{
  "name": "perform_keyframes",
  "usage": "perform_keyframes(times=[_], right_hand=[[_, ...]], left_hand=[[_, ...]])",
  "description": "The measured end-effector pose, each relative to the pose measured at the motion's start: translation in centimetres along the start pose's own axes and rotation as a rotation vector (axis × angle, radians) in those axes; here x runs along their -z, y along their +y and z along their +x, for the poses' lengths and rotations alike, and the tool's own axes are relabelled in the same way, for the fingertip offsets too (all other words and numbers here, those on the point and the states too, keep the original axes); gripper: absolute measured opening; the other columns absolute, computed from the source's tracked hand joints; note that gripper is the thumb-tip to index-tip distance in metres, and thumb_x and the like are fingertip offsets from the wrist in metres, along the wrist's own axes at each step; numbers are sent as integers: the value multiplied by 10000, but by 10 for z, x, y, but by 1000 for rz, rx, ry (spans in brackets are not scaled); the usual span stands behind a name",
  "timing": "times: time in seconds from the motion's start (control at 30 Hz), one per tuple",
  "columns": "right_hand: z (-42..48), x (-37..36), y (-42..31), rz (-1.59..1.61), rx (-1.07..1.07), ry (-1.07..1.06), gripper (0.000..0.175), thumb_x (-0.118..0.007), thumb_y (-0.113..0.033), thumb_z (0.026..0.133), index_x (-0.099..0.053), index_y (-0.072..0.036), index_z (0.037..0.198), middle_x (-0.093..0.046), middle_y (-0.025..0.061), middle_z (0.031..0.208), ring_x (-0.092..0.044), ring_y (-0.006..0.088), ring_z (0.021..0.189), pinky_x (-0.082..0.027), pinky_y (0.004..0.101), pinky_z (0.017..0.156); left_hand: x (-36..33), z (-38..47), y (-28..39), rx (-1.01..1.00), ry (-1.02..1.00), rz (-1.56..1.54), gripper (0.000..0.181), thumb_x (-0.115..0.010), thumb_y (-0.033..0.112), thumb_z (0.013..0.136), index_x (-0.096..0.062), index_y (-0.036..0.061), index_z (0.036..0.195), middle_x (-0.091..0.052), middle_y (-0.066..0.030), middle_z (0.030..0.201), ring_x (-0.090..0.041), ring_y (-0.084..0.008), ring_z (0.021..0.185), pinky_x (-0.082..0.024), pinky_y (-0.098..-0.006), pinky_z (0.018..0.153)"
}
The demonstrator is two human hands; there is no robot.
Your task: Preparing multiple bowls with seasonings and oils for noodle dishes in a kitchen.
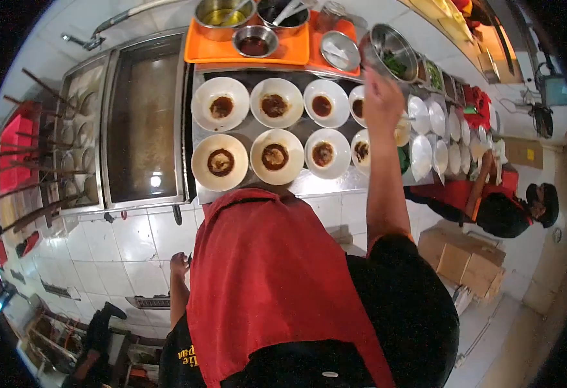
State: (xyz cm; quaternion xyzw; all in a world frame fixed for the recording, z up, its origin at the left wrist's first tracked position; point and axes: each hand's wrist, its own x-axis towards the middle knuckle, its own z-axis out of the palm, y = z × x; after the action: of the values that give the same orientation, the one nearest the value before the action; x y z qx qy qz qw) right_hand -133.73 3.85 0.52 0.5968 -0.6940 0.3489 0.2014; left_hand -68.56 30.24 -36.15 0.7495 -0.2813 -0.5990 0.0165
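Observation:
My right hand (pixel 384 99) reaches over the far right bowls, close to the rim of a steel bowl (pixel 413 63) with green leaves (pixel 394 63) inside. Its fingertips are blurred, so whether they pinch anything cannot be made out. By my side hangs my left hand (pixel 179 264), its fingers partly curled, with a small dark patch next to them. Two rows of white bowls stand on the steel counter (pixel 278 191). Dark brown sauce lies in each, as in the near left bowl (pixel 220 162) and the far left bowl (pixel 220 104). My right forearm partly hides the rightmost ones.
Orange trays (pixel 244 59) at the back carry a pot of yellow oil (pixel 218 18), a pot of dark liquid (pixel 288 23) and a small sauce bowl (pixel 254 42). A vat of cloudy liquid (pixel 143 121) adjoins at left. Farther right, a co-worker (pixel 501 208) stands near more bowls (pixel 420 114).

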Motion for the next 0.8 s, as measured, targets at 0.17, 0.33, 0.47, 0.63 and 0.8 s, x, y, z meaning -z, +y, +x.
perform_keyframes(times=[0.17, 0.33, 0.47, 0.63, 0.8], right_hand=[[-97, 7, 112, 2, -371, 75, 135, -673, -161, 852, -731, -42, 877, -688, 162, 799, -650, 296, 714, -502, 368, 677], [-141, -6, 166, 105, -897, -103, 221, -718, -187, 826, -705, 33, 844, -697, 121, 774, -615, 183, 640, -495, 320, 637], [-87, -17, 131, 616, -1176, -27, 242, -716, -221, 832, -714, 17, 871, -703, 71, 790, -604, 111, 661, -482, 273, 647], [2, -60, -8, 375, -335, -201, 253, -702, -264, 821, -729, -61, 969, -715, 131, 866, -688, 248, 755, -513, 329, 693], [42, -167, -63, 149, -47, -469, 227, -630, -280, 855, -721, -101, 962, -694, 161, 884, -663, 349, 836, -517, 446, 746]], left_hand=[[14, 18, 56, -57, 41, -205, 307, -528, 297, 919, -557, 118, 1166, -651, -63, 1048, -616, -195, 832, -476, -344, 652], [28, 11, 108, -130, 74, -111, 324, -510, 300, 943, -552, 101, 1195, -653, -82, 1076, -640, -202, 867, -482, -334, 642], [31, 15, 88, -97, 81, -187, 331, -518, 325, 955, -549, 102, 1199, -651, -78, 1051, -630, -189, 832, -480, -320, 621], [11, 9, 66, -20, 91, -188, 282, -511, 279, 955, -558, 111, 1176, -649, -35, 960, -609, -158, 741, -457, -292, 559], [7, 11, 20, -20, 115, -236, 296, -531, 304, 948, -562, 95, 1156, -667, -56, 968, -651, -176, 796, -475, -296, 543]])
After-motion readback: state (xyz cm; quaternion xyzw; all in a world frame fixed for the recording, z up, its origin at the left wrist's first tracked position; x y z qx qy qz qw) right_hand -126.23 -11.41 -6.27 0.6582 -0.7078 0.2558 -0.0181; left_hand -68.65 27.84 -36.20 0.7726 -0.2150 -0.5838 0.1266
